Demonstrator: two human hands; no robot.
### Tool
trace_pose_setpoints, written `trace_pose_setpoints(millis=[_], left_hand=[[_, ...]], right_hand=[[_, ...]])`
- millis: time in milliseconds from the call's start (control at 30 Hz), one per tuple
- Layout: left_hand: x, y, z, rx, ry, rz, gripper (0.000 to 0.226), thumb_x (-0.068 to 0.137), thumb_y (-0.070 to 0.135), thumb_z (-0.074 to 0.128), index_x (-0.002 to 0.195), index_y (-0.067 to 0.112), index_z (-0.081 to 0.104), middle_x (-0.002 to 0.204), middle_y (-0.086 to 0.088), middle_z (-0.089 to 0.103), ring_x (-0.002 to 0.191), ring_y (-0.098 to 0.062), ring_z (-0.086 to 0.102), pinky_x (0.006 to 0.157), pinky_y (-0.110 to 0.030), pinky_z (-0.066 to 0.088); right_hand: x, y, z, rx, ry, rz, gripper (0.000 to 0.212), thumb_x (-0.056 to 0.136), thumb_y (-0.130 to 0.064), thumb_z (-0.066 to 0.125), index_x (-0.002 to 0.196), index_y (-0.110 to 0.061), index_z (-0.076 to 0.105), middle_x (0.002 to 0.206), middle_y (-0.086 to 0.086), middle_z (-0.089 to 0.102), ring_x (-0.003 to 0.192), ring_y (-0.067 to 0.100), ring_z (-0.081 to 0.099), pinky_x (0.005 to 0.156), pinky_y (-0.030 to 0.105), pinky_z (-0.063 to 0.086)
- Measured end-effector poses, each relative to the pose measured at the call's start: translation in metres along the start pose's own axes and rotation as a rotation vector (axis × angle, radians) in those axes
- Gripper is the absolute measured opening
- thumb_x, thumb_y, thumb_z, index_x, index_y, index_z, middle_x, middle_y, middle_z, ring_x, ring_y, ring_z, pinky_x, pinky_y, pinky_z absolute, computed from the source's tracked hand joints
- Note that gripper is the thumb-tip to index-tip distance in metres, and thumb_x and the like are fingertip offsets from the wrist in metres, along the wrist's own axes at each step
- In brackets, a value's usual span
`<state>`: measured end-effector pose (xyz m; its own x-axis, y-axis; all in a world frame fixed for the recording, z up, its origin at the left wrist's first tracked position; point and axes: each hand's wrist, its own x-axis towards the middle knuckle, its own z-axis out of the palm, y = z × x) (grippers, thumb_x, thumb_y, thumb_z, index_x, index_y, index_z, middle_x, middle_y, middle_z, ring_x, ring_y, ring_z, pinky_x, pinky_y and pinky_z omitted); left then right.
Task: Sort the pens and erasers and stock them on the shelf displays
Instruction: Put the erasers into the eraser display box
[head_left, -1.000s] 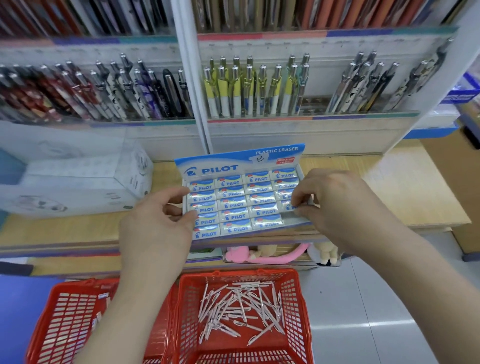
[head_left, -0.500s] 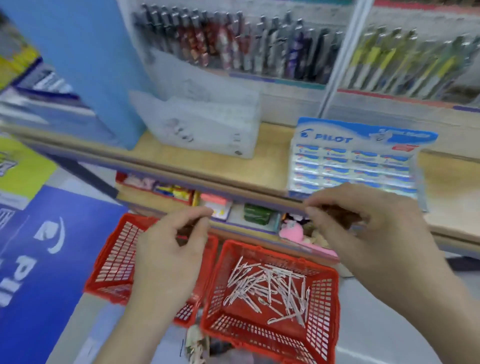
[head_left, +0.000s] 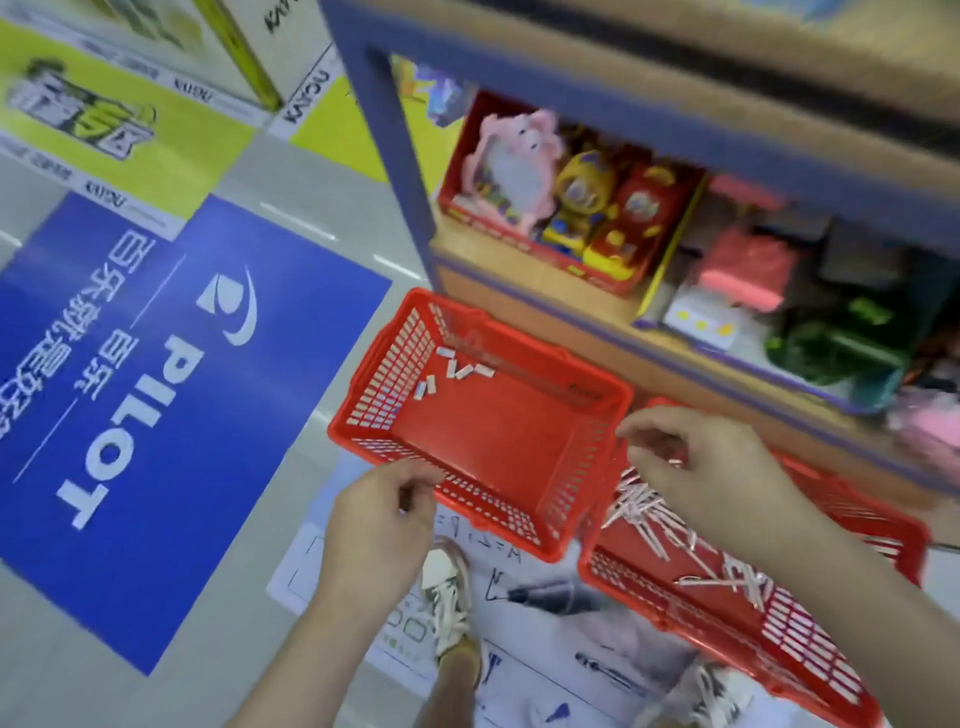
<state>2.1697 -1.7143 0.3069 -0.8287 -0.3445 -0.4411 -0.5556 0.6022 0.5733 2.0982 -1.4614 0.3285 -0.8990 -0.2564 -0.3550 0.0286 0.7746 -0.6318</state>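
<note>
While the wooden shelf unit (head_left: 545, 306) fills the upper right of the frame, the stock to be sorted sits below it in two red baskets on the floor (head_left: 52, 623). The left basket (head_left: 363, 431), at centre frame, holds only a few erasers (head_left: 457, 369), bunched in its far left corner. The right basket (head_left: 805, 649), at lower right, holds a crossed heap of pens (head_left: 649, 514).

Of the hands, the right hand (head_left: 701, 467) hovers over the pens with its fingers loosely bent and nothing visibly in them. The left hand (head_left: 379, 525) is beside the near rim of the left basket, thumb and forefinger drawn together; blur hides whether they pinch anything.

The step in hand looks like picking up the next batch. It would go best one kind at a time. Lift pens off the top of the heap, not from under it, and turn the tips one way before rising. The erasers are small and need a reach to that far corner.
</note>
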Motion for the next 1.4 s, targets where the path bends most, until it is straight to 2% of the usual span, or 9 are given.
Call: trace_pose_setpoints(millis=[200, 433, 733, 900, 967, 1167, 1300, 1367, 1400], left_hand=[[0.096, -0.093, 0.011, 0.217, -0.064, -0.023, 0.026, 0.089, 0.012, 0.048, 0.097, 0.026, 0.068, 0.090, 0.005, 0.070, 0.077, -0.020, 0.061, 0.067, -0.028, 0.045], [0.224, -0.158, 0.105, 0.460, -0.148, 0.110, 0.035, 0.085, 0.016, 0.049, 0.118, 0.015, 0.059, 0.116, -0.011, 0.064, 0.107, -0.031, 0.059, 0.087, -0.037, 0.048], [0.377, -0.246, 0.241, 0.733, -0.244, 0.196, 0.067, 0.088, 0.025, 0.049, 0.148, 0.019, 0.018, 0.149, -0.013, 0.028, 0.119, -0.040, 0.051, 0.095, -0.048, 0.043], [0.401, -0.257, 0.267, 0.898, -0.207, 0.321, 0.056, 0.095, 0.024, 0.041, 0.145, 0.016, 0.017, 0.146, -0.014, 0.025, 0.118, -0.036, 0.048, 0.091, -0.043, 0.044], [0.407, -0.257, 0.272, 0.956, -0.178, 0.403, 0.048, 0.096, 0.022, 0.043, 0.141, 0.013, 0.026, 0.138, -0.013, 0.033, 0.118, -0.032, 0.047, 0.091, -0.038, 0.045], [0.420, -0.262, 0.272, 0.555, -0.103, 0.278, 0.029, 0.087, 0.012, 0.055, 0.116, 0.017, 0.054, 0.117, -0.009, 0.050, 0.097, -0.031, 0.060, 0.085, -0.041, 0.052], [0.427, -0.244, 0.270, 0.281, -0.014, 0.229, 0.028, 0.083, 0.021, 0.057, 0.111, 0.022, 0.057, 0.112, -0.007, 0.050, 0.095, -0.030, 0.058, 0.082, -0.037, 0.048], [0.436, -0.237, 0.276, 0.274, -0.014, 0.283, 0.036, 0.082, 0.023, 0.057, 0.118, 0.026, 0.059, 0.118, -0.006, 0.049, 0.099, -0.029, 0.058, 0.086, -0.034, 0.046], [0.441, -0.235, 0.282, 0.297, -0.034, 0.326, 0.040, 0.081, 0.023, 0.058, 0.121, 0.027, 0.058, 0.122, -0.006, 0.048, 0.102, -0.028, 0.058, 0.089, -0.032, 0.045]], right_hand=[[0.071, 0.024, 0.130, -0.008, -0.120, 0.115, 0.040, 0.079, -0.006, 0.067, 0.115, -0.022, 0.064, 0.106, 0.003, 0.067, 0.091, 0.018, 0.063, 0.091, 0.030, 0.046], [0.179, 0.092, 0.247, -0.146, -0.181, 0.029, 0.066, 0.081, -0.011, 0.065, 0.142, -0.017, 0.040, 0.145, 0.004, 0.044, 0.134, 0.019, 0.039, 0.109, 0.020, 0.022], [0.335, 0.179, 0.396, -0.381, -0.180, -0.104, 0.083, 0.083, -0.024, 0.059, 0.151, -0.025, 0.013, 0.156, 0.008, 0.021, 0.143, 0.026, 0.021, 0.118, 0.034, 0.014], [0.371, 0.185, 0.431, -0.447, -0.227, -0.043, 0.081, 0.087, -0.022, 0.054, 0.147, -0.045, 0.005, 0.159, -0.004, 0.004, 0.144, 0.028, 0.006, 0.112, 0.051, 0.028], [0.377, 0.186, 0.436, -0.517, -0.200, -0.027, 0.075, 0.089, -0.023, 0.053, 0.145, -0.047, 0.009, 0.156, -0.006, 0.006, 0.142, 0.027, 0.009, 0.108, 0.050, 0.033], [0.358, 0.202, 0.437, -0.403, -0.032, -0.035, 0.036, 0.092, -0.028, 0.057, 0.127, -0.026, 0.052, 0.125, 0.004, 0.041, 0.113, 0.028, 0.043, 0.092, 0.037, 0.043], [0.337, 0.223, 0.440, -0.129, 0.106, 0.003, 0.033, 0.078, -0.010, 0.073, 0.110, -0.017, 0.067, 0.106, 0.005, 0.046, 0.094, 0.022, 0.053, 0.083, 0.021, 0.043], [0.332, 0.227, 0.439, 0.040, 0.186, 0.112, 0.028, 0.072, -0.005, 0.074, 0.093, -0.023, 0.070, 0.100, 0.000, 0.052, 0.085, 0.017, 0.057, 0.073, 0.008, 0.040], [0.331, 0.227, 0.436, 0.156, 0.193, 0.191, 0.027, 0.071, -0.005, 0.075, 0.084, -0.028, 0.067, 0.096, 0.001, 0.058, 0.081, 0.017, 0.062, 0.074, 0.012, 0.044]])
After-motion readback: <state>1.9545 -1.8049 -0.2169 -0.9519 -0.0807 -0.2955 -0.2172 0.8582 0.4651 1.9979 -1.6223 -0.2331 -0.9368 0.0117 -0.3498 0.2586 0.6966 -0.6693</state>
